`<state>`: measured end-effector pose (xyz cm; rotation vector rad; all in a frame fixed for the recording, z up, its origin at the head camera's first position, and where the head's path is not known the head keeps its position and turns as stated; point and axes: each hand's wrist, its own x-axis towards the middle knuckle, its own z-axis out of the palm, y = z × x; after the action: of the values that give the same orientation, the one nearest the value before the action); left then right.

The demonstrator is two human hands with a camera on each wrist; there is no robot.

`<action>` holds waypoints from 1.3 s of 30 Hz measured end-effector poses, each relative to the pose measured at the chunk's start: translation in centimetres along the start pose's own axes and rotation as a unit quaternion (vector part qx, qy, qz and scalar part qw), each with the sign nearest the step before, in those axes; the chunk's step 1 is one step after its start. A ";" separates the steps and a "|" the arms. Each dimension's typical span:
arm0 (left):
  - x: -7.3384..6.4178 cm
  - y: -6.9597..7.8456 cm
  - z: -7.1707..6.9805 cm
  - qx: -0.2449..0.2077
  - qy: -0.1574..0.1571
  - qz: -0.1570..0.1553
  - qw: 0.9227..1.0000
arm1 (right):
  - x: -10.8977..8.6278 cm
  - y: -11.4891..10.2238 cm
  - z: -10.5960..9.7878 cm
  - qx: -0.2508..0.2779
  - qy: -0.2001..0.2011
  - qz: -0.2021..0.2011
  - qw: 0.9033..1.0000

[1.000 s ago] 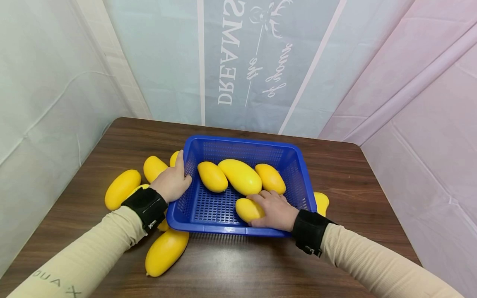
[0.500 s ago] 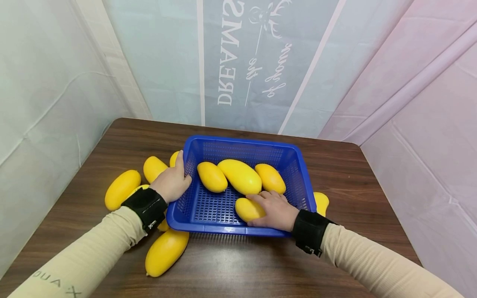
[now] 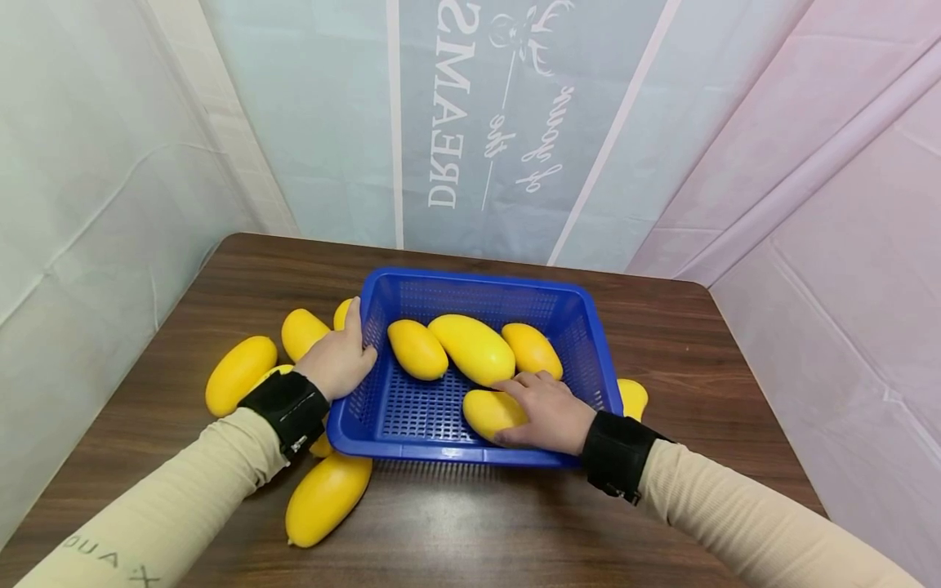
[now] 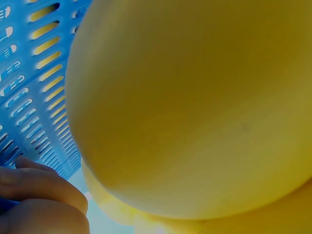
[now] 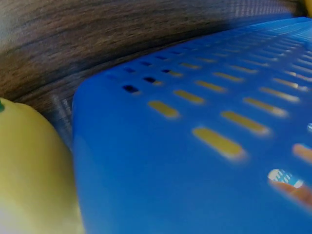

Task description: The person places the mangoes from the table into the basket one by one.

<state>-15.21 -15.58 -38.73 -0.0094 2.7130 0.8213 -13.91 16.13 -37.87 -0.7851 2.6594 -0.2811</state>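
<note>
A blue plastic basket (image 3: 470, 453) with slotted walls holds several yellow mangoes, among them a large mango (image 3: 474, 349) in the middle. My left hand (image 3: 340, 359) grips the basket's left rim; its curled fingers (image 4: 44, 195) show at the rim in the left wrist view. Inside the basket, at the front, my right hand (image 3: 555, 416) lies spread at the right end of a mango (image 3: 488, 415), fingers on the far side and thumb on the near side. In the right wrist view the basket wall (image 5: 126, 161) hides most of that hand.
Several mangoes lie on the brown wooden table (image 3: 478, 531) left of the basket, including one mango (image 3: 241, 376) farther out and one mango (image 3: 328, 500) in front. Another mango (image 3: 634, 398) is against the basket's right side. Cloth walls (image 3: 331, 122) surround the table.
My right hand has drawn slightly right, showing more of the mango at the basket's front, which stays in place. My left hand and the basket have not visibly moved.
</note>
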 end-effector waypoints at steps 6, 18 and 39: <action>-0.1 0.1 0.0 0.002 0.001 0.002 1.000 | -0.6 -0.2 -0.5 -0.009 0.000 0.003 1.000; -0.1 0.1 0.0 0.006 0.002 -0.001 1.000 | -1.9 0.1 -1.4 0.001 0.017 0.006 1.000; -0.2 0.2 -0.2 0.005 -0.003 -0.005 1.000 | -3.5 2.8 -4.9 0.018 0.061 0.024 0.998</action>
<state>-15.11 -15.57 -38.37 -0.0176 2.7102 0.8040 -14.45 20.85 -33.24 -0.7142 2.7735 -0.3741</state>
